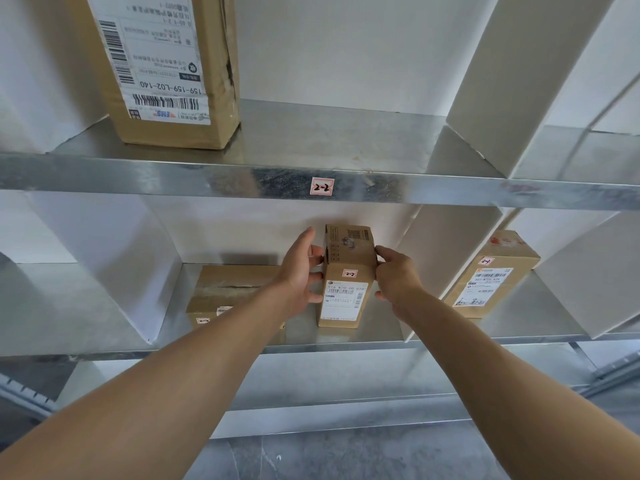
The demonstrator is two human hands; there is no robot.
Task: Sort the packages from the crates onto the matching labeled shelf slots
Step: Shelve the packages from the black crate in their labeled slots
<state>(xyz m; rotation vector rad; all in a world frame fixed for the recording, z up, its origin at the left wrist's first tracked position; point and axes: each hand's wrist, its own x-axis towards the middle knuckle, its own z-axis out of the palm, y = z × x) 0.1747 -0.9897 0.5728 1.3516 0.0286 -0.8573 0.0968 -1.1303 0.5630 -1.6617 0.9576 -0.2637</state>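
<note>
- My left hand (pixel 301 268) and right hand (pixel 394 278) clamp the small cardboard parcel (pixel 346 306) from either side. The fingers of each are curled onto its side faces.
- The parcel stands upright between my palms with its long axis vertical. Its base seems to rest on the metal shelf board (pixel 381 329), straight ahead of me and equally near both hands.
- It has free board on both sides, with a flat carton (pixel 228 289) to its left and the white divider (pixel 450 258) to its right. I judge that all that remains is to let go and draw both hands straight back.
- The handwritten sticker (pixel 349 273) on the parcel reads "2-2", and the shelf tag (pixel 321 187) on the beam overhead reads the same.
- Its shipping label (pixel 343 301) shows "516 K20-00 028"; the finer print is too small to read.
- The tall carton (pixel 166 64) on the shelf above carries an upside-down EMS label reading "159-159-L02-140".
- The neighbouring carton (pixel 491 275) beyond the divider has a sticker I cannot read.
</note>
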